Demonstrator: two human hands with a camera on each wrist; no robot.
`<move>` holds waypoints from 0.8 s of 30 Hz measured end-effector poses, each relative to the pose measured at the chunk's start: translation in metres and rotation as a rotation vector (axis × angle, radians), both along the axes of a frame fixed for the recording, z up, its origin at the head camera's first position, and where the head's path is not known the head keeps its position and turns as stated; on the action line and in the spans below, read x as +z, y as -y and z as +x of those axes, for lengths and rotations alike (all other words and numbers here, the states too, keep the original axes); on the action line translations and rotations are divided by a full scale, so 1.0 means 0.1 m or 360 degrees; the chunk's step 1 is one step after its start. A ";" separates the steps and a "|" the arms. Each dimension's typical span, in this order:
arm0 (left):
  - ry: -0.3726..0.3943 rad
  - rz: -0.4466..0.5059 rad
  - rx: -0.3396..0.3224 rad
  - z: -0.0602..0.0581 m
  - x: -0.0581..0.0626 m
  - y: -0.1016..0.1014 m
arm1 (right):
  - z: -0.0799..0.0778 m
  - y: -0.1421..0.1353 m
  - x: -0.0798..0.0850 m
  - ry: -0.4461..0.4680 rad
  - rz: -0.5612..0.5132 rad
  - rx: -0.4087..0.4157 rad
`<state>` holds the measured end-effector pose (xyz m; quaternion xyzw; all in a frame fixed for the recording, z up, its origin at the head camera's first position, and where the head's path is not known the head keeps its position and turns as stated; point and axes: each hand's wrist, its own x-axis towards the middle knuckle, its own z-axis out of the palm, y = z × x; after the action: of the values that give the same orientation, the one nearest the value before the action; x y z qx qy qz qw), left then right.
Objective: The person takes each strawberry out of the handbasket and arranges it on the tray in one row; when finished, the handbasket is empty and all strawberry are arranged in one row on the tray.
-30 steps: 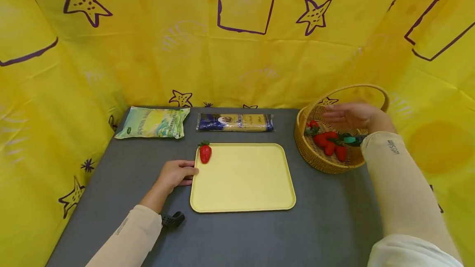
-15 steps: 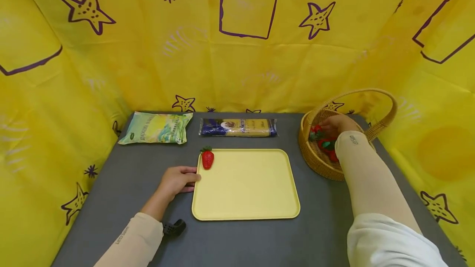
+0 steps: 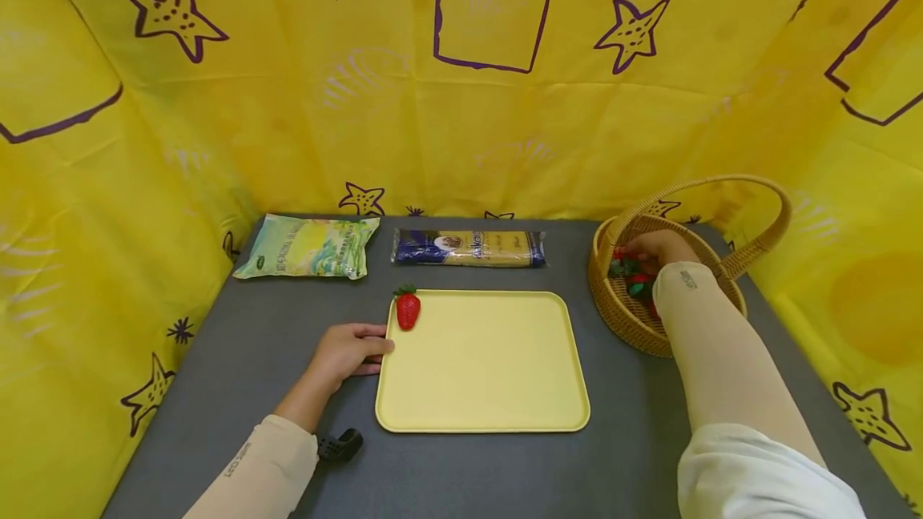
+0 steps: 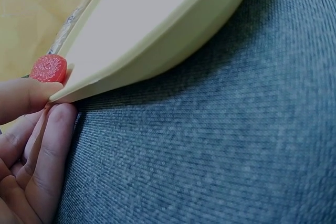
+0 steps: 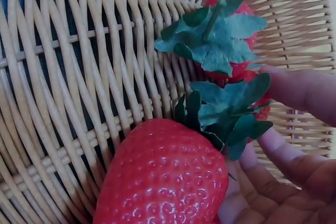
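Pinching a leafy strawberry (image 5: pixel 231 107) between thumb and fingers, it appears, the right hand (image 3: pixel 662 248) is inside the wicker basket (image 3: pixel 623 325) to the right of the far right corner of the tray (image 3: pixel 483 363), and the wall of that basket stands between fruit and tray. The pinched fruit's crown faces the wrist camera, foreshortening its long axis, while a second strawberry (image 5: pixel 226 32) and a plump berry (image 5: pixel 165 177) crowd close to it. At the tray's left rim, the left hand (image 3: pixel 349 349) holds the edge, thumb above and fingers beneath, just on the near side of the corner berry (image 3: pixel 408 312), with bare tray stretching right from there.
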<state>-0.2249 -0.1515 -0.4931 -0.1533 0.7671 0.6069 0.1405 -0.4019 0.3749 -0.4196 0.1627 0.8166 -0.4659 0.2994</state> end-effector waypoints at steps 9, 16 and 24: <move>-0.0013 0.0004 -0.0001 0.02 0.02 -0.02 | 0.20 -0.04 0.19 -0.0205 0.0046 -0.0077; -0.0014 -0.0016 -0.0017 0.03 0.04 -0.01 | 0.42 -0.06 0.46 -0.0376 -0.0136 -0.0090; -0.0023 -0.0012 -0.0012 0.03 0.00 0.00 | 0.74 -0.05 0.72 -0.0506 -0.0206 0.0124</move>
<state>-0.2218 -0.1517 -0.4926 -0.1465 0.7709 0.6046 0.1368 -0.3275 0.3799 -0.3475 0.0356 0.8277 -0.5254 0.1941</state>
